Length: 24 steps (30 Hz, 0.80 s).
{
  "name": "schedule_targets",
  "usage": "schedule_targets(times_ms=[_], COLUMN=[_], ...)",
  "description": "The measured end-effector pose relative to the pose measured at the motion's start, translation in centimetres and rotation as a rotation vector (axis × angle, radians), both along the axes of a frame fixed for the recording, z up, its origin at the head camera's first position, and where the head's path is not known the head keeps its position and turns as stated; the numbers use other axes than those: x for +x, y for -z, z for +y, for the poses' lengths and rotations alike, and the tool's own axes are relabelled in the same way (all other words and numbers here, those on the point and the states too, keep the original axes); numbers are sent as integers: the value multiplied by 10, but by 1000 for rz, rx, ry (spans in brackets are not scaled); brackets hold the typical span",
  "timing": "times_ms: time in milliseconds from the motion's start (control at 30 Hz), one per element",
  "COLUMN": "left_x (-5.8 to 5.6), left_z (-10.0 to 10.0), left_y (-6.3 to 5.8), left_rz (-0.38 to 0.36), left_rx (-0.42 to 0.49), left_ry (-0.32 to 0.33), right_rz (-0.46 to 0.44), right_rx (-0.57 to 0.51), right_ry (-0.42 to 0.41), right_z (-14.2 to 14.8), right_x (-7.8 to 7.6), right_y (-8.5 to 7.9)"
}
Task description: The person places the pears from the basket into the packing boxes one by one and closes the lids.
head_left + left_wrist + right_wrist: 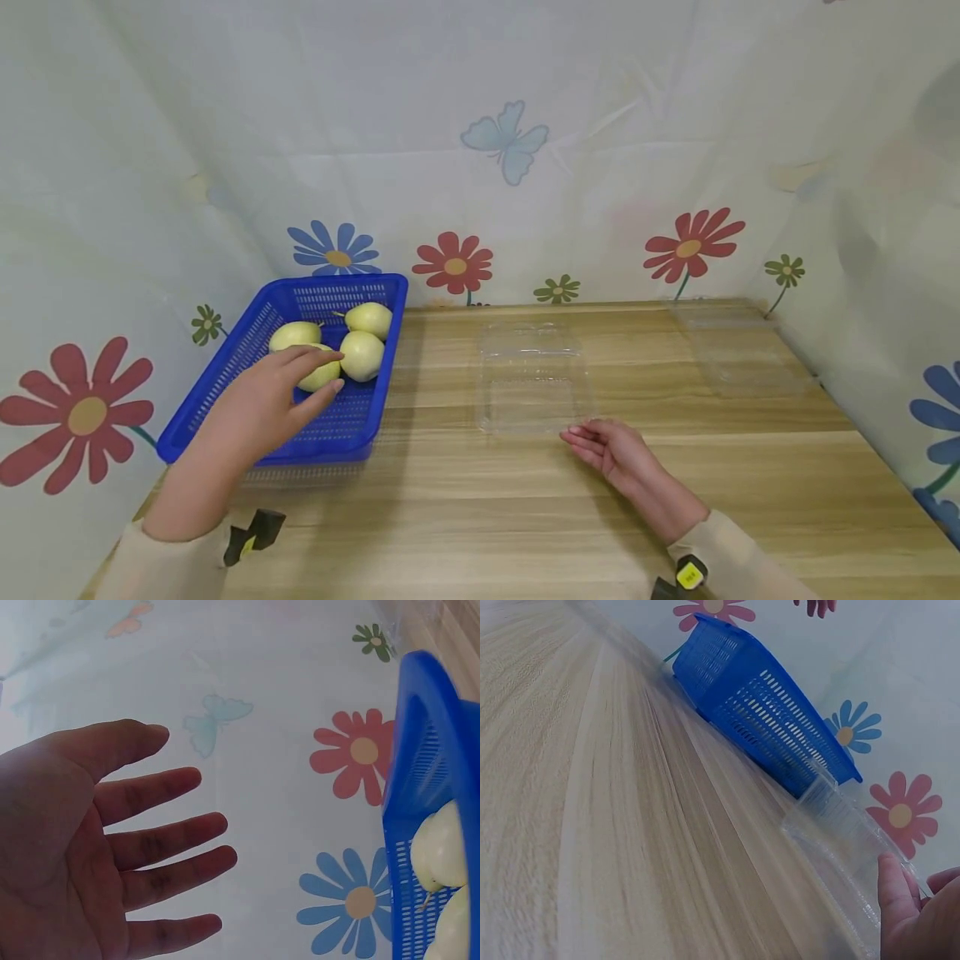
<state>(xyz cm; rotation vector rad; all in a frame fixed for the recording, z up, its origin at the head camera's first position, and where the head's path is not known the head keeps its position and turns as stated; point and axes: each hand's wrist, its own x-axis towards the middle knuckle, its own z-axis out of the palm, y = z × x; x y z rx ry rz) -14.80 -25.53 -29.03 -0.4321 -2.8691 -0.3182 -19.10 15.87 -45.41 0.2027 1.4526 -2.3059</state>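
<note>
Several pale yellow-green pears (362, 357) lie in a blue plastic basket (375, 410) on the left. My left hand (266, 400) hovers over the basket, its fingers spread and holding nothing; in the left wrist view the palm and straight fingers show clear of the pears. From above, this hand hides part of the nearest pear. A clear plastic box (534, 400) stands on the table in the middle, its lid raised at the back. At its near right corner my right hand (611, 454) pinches the rim between thumb and fingers.
A second clear plastic box (742, 354) stands at the back right of the wooden table (465, 533). A flower-printed curtain (585, 217) hangs behind and along both sides. The basket reaches to the left edge of the table.
</note>
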Motion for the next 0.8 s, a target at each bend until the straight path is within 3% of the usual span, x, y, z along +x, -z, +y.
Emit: schedule_targets(times_ms=[200,500,800], left_x=[-12,-29,-51], left_z=[-5,-14,-22], left_y=[-16,-32,-41], left_rz=[-97,-120,-180], left_rx=[-2,9,1], left_ry=[-37,-13,-17], right_rz=[1,-5,-7], right_rx=[-6,-19,-30], right_ry=[3,3,2], right_z=[1,0,1], right_x=[-1,-1,0], right_y=[1,-1,-1])
